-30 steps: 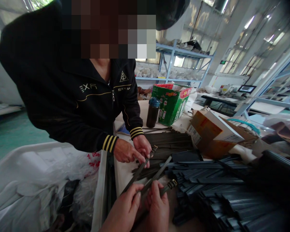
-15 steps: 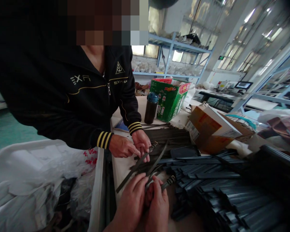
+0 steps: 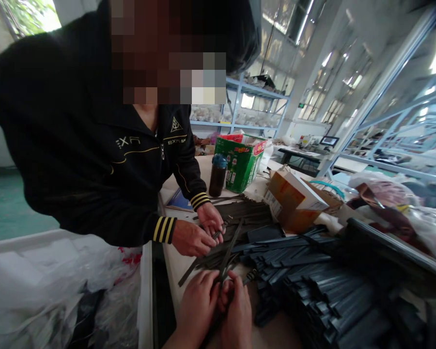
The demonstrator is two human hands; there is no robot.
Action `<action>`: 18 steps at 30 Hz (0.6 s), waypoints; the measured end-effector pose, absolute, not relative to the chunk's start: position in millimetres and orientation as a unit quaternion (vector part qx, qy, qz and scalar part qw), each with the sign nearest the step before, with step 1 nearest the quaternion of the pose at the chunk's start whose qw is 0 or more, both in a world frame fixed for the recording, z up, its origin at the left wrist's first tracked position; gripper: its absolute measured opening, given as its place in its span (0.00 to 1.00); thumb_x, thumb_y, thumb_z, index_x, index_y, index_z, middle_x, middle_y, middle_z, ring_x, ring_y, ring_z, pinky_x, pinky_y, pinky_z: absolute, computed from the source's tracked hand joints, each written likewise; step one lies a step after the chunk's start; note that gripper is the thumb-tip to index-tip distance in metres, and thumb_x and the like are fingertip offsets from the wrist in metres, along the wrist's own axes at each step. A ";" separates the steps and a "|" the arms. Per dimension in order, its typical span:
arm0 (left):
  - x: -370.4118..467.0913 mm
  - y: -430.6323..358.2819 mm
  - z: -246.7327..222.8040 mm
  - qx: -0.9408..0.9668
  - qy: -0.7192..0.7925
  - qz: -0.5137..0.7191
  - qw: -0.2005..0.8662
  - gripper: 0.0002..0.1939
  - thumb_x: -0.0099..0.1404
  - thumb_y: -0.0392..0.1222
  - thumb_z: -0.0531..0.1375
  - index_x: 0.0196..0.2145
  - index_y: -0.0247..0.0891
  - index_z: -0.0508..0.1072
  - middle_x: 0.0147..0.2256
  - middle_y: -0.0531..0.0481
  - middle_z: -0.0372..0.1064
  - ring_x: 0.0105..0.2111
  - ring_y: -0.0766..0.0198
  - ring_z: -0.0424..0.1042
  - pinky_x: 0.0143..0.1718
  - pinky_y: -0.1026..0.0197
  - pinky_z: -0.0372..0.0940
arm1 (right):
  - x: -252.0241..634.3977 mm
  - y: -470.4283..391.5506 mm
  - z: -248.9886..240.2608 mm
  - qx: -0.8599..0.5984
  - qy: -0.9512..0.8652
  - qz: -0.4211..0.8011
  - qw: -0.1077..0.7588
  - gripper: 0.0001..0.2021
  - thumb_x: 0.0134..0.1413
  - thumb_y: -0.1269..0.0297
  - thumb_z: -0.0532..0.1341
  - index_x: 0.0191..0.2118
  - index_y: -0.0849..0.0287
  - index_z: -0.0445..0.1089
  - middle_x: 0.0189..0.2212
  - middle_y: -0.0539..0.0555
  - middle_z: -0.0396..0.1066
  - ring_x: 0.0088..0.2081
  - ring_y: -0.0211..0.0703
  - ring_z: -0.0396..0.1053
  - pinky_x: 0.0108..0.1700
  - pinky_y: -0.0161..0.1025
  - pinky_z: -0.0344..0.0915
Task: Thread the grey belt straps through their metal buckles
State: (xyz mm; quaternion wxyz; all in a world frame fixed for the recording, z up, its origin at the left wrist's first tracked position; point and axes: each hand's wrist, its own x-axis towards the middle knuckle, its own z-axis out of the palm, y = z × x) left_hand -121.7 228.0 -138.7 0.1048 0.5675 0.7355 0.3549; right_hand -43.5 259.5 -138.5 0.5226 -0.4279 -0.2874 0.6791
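My left hand point(image 3: 197, 306) and my right hand point(image 3: 237, 310) are close together at the table's near edge, fingers closed on a narrow dark strap point(image 3: 231, 249). Its long end sticks up and away from my fingers, and a metal buckle point(image 3: 249, 276) shows just right of my right hand. The part between my palms is hidden. Across from me, a co-worker's two hands point(image 3: 192, 237) hold a similar dark strap point(image 3: 189, 271) with a buckle at its upper end. Flat dark straps point(image 3: 245, 213) lie in a bundle behind these hands.
A large pile of black strips point(image 3: 312, 295) covers the right side of the table. Behind stand a dark bottle point(image 3: 218, 175), a green carton point(image 3: 241, 165) and an opened cardboard box point(image 3: 288, 198). A white bin point(image 3: 147, 281) with plastic wrapping is at the left.
The view has shifted, so more of the co-worker shows. The co-worker's pointing hand has drawn back and its fingers now pinch the strap. My hands stay on mine.
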 end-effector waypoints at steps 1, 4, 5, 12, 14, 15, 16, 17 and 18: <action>-122.4 229.9 -140.3 0.569 0.741 0.343 0.096 0.15 0.63 0.35 0.49 0.46 0.37 0.69 0.43 0.44 0.70 0.44 0.57 0.69 0.47 0.53 0.63 | -43.4 259.2 -137.7 -0.423 -0.293 0.678 0.525 0.17 0.47 0.49 0.58 0.34 0.58 0.66 0.15 0.41 0.57 0.15 0.30 0.52 0.16 0.28 0.48; -123.1 232.9 -144.5 0.571 0.755 0.316 0.070 0.17 0.62 0.35 0.48 0.48 0.35 0.67 0.45 0.42 0.70 0.45 0.54 0.68 0.48 0.51 0.62 | -44.3 257.7 -136.2 -0.406 -0.314 0.667 0.540 0.21 0.45 0.45 0.58 0.34 0.60 0.67 0.14 0.41 0.56 0.15 0.30 0.52 0.16 0.29 0.49; -123.2 232.9 -144.8 0.572 0.755 0.313 0.063 0.17 0.63 0.35 0.48 0.48 0.34 0.67 0.45 0.41 0.70 0.46 0.54 0.68 0.48 0.51 0.62 | -45.2 256.8 -136.1 -0.401 -0.319 0.661 0.549 0.21 0.45 0.44 0.58 0.33 0.60 0.67 0.14 0.41 0.56 0.14 0.30 0.52 0.16 0.28 0.49; -129.3 227.4 -139.4 0.572 0.744 0.342 0.038 0.16 0.66 0.41 0.45 0.47 0.34 0.64 0.40 0.43 0.73 0.42 0.58 0.72 0.41 0.59 0.65 | -33.1 232.5 -116.8 -0.369 -0.229 0.696 0.572 0.25 0.42 0.42 0.59 0.38 0.61 0.66 0.14 0.40 0.57 0.12 0.26 0.45 0.14 0.26 0.42; -131.8 228.6 -141.0 0.579 0.742 0.338 0.025 0.16 0.66 0.44 0.46 0.46 0.35 0.63 0.38 0.44 0.73 0.39 0.58 0.73 0.39 0.60 0.65 | -13.1 217.7 -102.3 -0.341 -0.231 0.711 0.570 0.26 0.42 0.43 0.61 0.40 0.61 0.66 0.16 0.41 0.58 0.12 0.25 0.45 0.14 0.25 0.42; -132.6 229.6 -142.4 0.581 0.742 0.334 0.016 0.16 0.66 0.45 0.46 0.46 0.35 0.63 0.37 0.44 0.73 0.38 0.58 0.73 0.39 0.60 0.65 | 0.2 209.2 -94.5 -0.330 -0.236 0.717 0.567 0.26 0.41 0.44 0.61 0.40 0.60 0.66 0.16 0.41 0.59 0.12 0.25 0.45 0.13 0.25 0.42; -133.1 230.6 -143.9 0.584 0.743 0.327 0.007 0.16 0.65 0.46 0.46 0.46 0.35 0.63 0.36 0.44 0.73 0.36 0.58 0.73 0.38 0.61 0.65 | 15.2 199.9 -86.6 -0.324 -0.241 0.719 0.566 0.27 0.40 0.44 0.62 0.41 0.61 0.66 0.16 0.41 0.59 0.12 0.25 0.46 0.13 0.25 0.42; -133.3 231.6 -145.1 0.582 0.748 0.320 -0.004 0.16 0.65 0.46 0.46 0.45 0.36 0.63 0.36 0.45 0.73 0.36 0.58 0.73 0.38 0.62 0.64 | 31.7 189.9 -78.8 -0.322 -0.246 0.718 0.567 0.27 0.39 0.44 0.63 0.41 0.61 0.67 0.16 0.41 0.59 0.12 0.25 0.46 0.12 0.25 0.42; -133.2 232.4 -145.4 0.583 0.747 0.319 -0.002 0.16 0.64 0.46 0.47 0.45 0.35 0.64 0.36 0.44 0.73 0.37 0.57 0.73 0.38 0.61 0.64 | 49.0 178.9 -71.4 -0.321 -0.251 0.715 0.568 0.27 0.38 0.44 0.64 0.40 0.61 0.67 0.16 0.41 0.59 0.12 0.25 0.46 0.12 0.25 0.42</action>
